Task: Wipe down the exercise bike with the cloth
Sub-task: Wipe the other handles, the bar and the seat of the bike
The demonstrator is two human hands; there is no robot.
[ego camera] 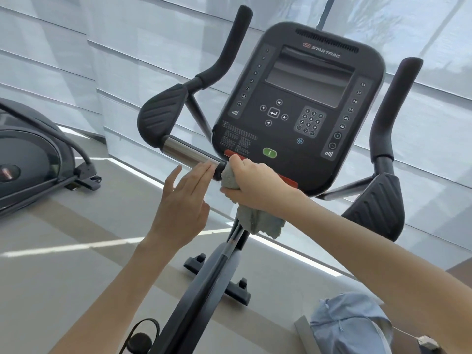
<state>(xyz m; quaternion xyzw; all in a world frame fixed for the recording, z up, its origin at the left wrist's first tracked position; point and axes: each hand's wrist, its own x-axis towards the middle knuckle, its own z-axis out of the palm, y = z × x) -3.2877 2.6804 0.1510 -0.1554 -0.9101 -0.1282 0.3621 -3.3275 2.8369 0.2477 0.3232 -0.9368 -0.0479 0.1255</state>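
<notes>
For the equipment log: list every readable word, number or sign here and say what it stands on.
"STAR TRAC": console, above its screen.
"1 3 6 9 12 15 18 21": left column.
"24 27 30 33 36 40": right column.
"1" to "9", "0": keypad.
Fine print, lower left: too small to read.
Red label on neighbouring machine: blurred.

Pale translucent blinds cover the windows, letting soft daylight through. The smooth beige floor is crossed by bright strips of sunlight. A second dark machine stands at left; what may be a light blue garment lies lower right.
</notes>
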